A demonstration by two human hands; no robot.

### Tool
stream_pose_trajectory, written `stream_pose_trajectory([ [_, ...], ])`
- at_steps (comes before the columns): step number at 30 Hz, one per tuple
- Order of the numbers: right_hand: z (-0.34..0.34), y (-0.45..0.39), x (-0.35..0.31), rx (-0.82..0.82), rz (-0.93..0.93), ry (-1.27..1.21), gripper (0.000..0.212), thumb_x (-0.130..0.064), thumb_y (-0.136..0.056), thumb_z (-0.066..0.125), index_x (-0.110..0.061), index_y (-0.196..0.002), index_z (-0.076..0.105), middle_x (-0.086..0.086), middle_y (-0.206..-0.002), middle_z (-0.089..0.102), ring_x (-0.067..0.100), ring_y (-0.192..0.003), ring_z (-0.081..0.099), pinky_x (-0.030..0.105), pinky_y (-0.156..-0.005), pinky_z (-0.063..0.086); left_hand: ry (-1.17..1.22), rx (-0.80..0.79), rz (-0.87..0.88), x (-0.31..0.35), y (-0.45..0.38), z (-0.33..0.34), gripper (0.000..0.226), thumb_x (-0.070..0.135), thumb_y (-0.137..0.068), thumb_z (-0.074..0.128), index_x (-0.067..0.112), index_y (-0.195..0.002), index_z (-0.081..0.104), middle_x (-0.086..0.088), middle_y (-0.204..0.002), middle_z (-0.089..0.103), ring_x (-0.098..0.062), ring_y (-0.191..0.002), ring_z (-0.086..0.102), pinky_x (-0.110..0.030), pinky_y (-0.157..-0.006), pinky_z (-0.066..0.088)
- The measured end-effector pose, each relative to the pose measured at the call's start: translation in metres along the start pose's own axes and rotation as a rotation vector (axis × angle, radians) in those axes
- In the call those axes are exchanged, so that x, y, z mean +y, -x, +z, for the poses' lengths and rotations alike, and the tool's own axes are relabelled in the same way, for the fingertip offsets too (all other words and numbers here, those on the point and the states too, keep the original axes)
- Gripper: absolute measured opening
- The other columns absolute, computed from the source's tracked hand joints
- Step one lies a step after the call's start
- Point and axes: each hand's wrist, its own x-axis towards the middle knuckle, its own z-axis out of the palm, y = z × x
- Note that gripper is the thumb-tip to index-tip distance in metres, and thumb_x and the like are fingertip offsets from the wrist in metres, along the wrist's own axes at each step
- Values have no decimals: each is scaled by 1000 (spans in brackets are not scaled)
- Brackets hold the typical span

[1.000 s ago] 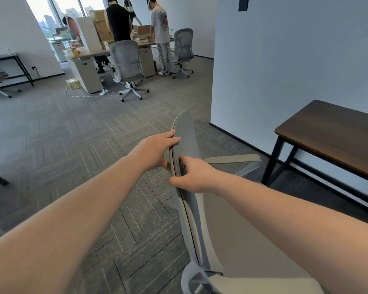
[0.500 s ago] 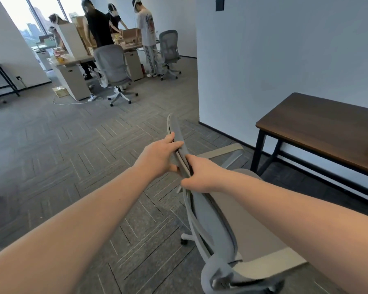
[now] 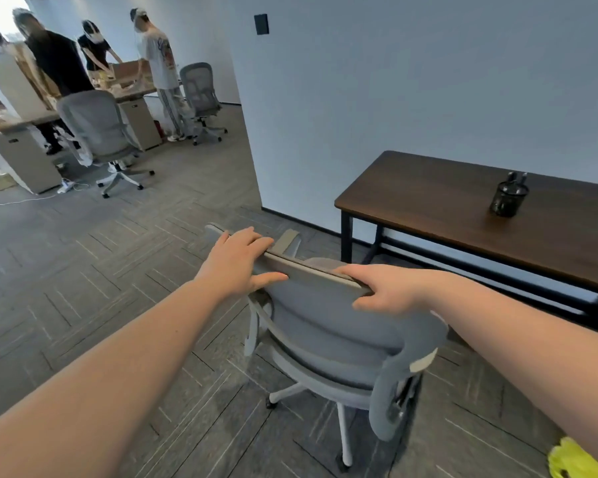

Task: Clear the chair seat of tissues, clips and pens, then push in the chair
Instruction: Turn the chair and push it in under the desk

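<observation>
Head-camera view of an office floor with grey herringbone carpet. Both hands grip the top edge of the backrest of a grey swivel chair (image 3: 328, 326): the left hand (image 3: 237, 267) closes over the backrest's left end, fingers curled over the far side and thumb on the near side, while the right hand (image 3: 387, 288) closes over the right end in the same way. The chair stands on the carpet just off the near left corner of a dark wooden desk (image 3: 439, 201) with black legs, its backrest toward the camera and its seat facing the desk; most of the seat is hidden behind the backrest, so what lies on it cannot be told. One armrest (image 3: 289, 241) shows beyond the left hand. A black mesh pen holder (image 3: 508, 198) stands upright on the desk toward its rear edge, well apart from the chair, with dark pens in it. A yellow-green object (image 3: 570, 460), partly cut off, lies on the floor at the lower right. In the background at upper left, several people (image 3: 156, 53) stand at another desk beside two more grey chairs (image 3: 97, 129).
</observation>
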Motion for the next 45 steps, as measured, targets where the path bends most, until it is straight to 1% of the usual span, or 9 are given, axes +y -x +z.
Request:
stream_pose_trajectory([
  [3,-3,18,27,28,4,-20,58,-22,-93,55,-34,-145,31,-11,-141,46,8,-120,47,26,-102,36,-2,32,53,10,-8,12,103,95,-56,7,25,-117,53,3,-117,57,-22,-118,50,-54,-114,18],
  [8,-14,33,57,123,53,-5,54,-25,-89,59,-43,-136,38,-12,-131,55,13,-115,54,40,-101,46,43,129,85,38,-23,18,97,92,-62,9,23,-107,61,0,-111,61,-29,-106,56,-54,-107,25],
  [13,-6,40,64,141,76,24,53,-27,-90,59,-42,-137,38,-12,-131,56,14,-114,54,38,-99,45,23,178,130,45,-21,23,89,89,-68,13,24,-102,63,1,-103,65,-27,-91,61,-49,-93,38],
  [19,-3,58,81,166,126,22,51,-26,-90,59,-42,-135,40,-12,-131,56,13,-114,54,39,-99,46,5,183,168,66,-24,26,85,88,-69,11,27,-102,61,2,-101,63,-25,-88,59,-45,-85,38],
  [27,-5,103,111,230,254,23,47,-22,-89,60,-43,-129,45,-15,-123,57,12,-112,54,38,-96,48,-10,147,237,119,-46,31,85,86,-68,4,31,-109,56,4,-110,60,-22,-98,54,-45,-90,34],
  [31,2,126,131,396,335,129,48,-23,-85,59,-45,-125,45,-17,-124,57,13,-114,55,36,-84,50,-51,117,285,151,-65,29,72,80,-73,17,33,-117,50,6,-118,56,-21,-105,52,-43,-93,34],
  [34,6,141,150,500,383,215,57,-28,-83,63,-45,-133,40,-16,-138,51,14,-125,49,40,-94,48,-31,120,318,178,-78,29,64,75,-77,27,33,-120,49,6,-120,55,-21,-108,52,-43,-94,34],
  [38,5,163,172,524,441,224,63,-29,-83,66,-38,-139,39,-14,-146,45,14,-134,43,39,-106,40,-31,133,359,208,-92,32,67,77,-75,21,33,-117,50,6,-115,56,-21,-106,54,-46,-93,36],
  [45,2,184,197,602,499,187,65,-30,-81,69,-39,-139,39,-15,-147,43,13,-137,39,41,-110,36,10,92,419,244,-117,30,67,77,-75,28,32,-119,49,4,-121,54,-22,-108,53,-48,-95,35],
])
